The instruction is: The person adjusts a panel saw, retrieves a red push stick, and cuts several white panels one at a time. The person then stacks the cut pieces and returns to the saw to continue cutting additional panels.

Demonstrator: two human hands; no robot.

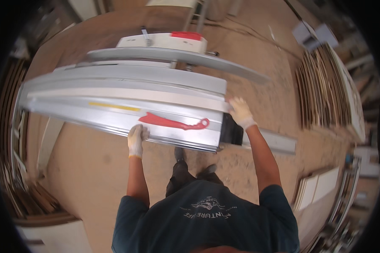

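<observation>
Grey metal saw worktop [126, 90] stood before the person; gloved left hand [136, 139] gripped its near rail by the red push stick [173, 123]; right hand [240, 111] grasped its right end; likely sliding it; next needs steady, even pushing.

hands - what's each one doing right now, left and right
Left hand: gloved, curled over the near edge of the grey saw table.
Right hand: gloved, resting on the table's right end; grip cannot be told.

Smooth brushed-metal saw table [126, 90] (cloth gloves [136, 139])
</observation>
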